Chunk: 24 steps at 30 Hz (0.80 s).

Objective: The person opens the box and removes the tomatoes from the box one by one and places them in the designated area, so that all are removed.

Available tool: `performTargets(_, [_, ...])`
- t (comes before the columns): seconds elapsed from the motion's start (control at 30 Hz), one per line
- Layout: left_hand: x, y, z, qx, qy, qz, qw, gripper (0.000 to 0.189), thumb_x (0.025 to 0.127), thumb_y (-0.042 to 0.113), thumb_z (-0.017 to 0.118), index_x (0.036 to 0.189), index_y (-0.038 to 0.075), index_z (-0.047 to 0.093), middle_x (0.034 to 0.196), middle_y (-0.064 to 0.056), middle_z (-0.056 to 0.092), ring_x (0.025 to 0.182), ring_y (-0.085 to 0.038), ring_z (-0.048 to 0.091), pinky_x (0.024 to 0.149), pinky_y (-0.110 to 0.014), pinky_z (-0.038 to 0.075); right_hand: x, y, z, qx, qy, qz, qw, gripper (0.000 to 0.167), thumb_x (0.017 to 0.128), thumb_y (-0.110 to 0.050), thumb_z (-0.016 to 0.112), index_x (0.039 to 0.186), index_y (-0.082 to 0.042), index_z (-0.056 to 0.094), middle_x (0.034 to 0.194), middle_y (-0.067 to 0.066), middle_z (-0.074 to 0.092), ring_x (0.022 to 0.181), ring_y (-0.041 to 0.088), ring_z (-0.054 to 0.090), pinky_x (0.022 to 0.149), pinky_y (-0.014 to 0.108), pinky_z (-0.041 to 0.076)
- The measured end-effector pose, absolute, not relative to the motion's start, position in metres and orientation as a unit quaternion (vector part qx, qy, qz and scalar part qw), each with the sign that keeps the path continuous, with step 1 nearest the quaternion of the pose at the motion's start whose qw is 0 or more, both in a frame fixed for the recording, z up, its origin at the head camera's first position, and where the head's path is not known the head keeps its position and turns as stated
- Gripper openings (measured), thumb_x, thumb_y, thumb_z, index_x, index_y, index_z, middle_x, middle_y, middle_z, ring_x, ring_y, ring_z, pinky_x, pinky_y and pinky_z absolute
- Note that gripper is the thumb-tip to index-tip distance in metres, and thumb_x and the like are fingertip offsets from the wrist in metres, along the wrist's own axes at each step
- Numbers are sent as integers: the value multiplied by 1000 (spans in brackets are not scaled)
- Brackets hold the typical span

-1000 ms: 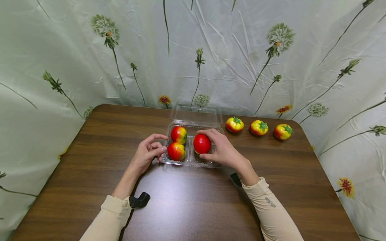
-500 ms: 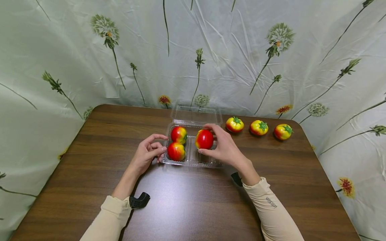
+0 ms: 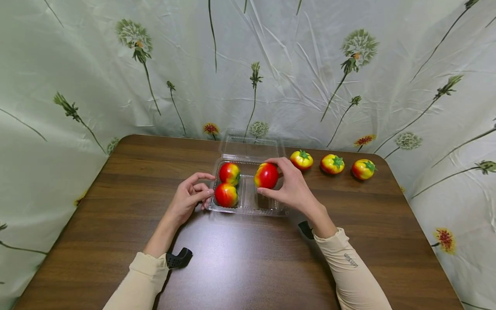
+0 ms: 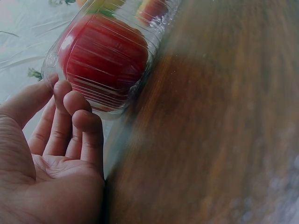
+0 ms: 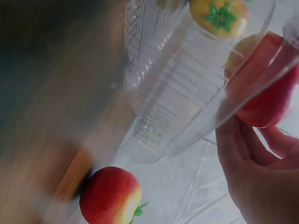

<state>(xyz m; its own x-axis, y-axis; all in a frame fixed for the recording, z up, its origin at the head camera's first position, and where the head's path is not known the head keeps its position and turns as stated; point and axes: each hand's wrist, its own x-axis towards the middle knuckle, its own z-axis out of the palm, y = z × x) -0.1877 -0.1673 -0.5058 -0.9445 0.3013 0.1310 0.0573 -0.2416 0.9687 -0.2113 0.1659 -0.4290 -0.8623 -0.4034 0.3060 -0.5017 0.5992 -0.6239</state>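
My right hand (image 3: 290, 183) grips a glossy red-and-yellow fruit (image 3: 266, 175) between thumb and fingers, over the right compartment of a clear plastic clamshell box (image 3: 252, 211). In the right wrist view this held fruit (image 5: 268, 100) appears partly behind the box's clear wall. At the box's left side, my left hand (image 3: 187, 196) pinches the rim with thumb and fingertips. Two similar fruits sit in the left compartment, a far one (image 3: 230, 173) and a near one (image 3: 226, 195). The near fruit (image 4: 105, 53) shows through the ribbed wall in the left wrist view.
The box's hinged lid (image 3: 252, 144) stands raised at the back, by the patterned curtain (image 3: 186, 64). Along the back right of the wooden table (image 3: 232, 258) three more fruits form a row: one (image 3: 301, 160) nearest the box, a middle one (image 3: 332, 164), an outer one (image 3: 363, 169).
My right hand and the fruit in it have moved up and to the right over the right compartment, and more yellow shows on the fruit's left. The left hand keeps its place.
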Motion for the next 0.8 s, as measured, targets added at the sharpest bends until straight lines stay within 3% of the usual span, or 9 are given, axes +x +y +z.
performTargets(0.37, [-187,-168,-505,147,610,775,79,34,100,-6,64,133,0,57,75,-2,66,59,-16,56,53,-23,53,-213,173,-425,221,-890,392,71,83,79,-23,93,146,-6,47,135,11,57,121,26,59,94,45,62])
performTargets(0.6, [-188,-168,-508,145,612,773,81,33,100,-6,64,132,-1,57,74,-2,66,58,-16,55,53,-23,53,-212,180,-423,210,-894,383,99,73,78,-27,94,139,-9,58,131,12,56,113,27,57,88,53,60])
performTargets(0.8, [-188,-168,-507,144,611,774,81,34,100,-6,64,132,0,57,74,-3,65,58,-16,55,53,-23,53,-212,185,-424,205,-892,380,133,71,77,-29,95,135,-8,61,127,10,60,112,24,58,91,50,58])
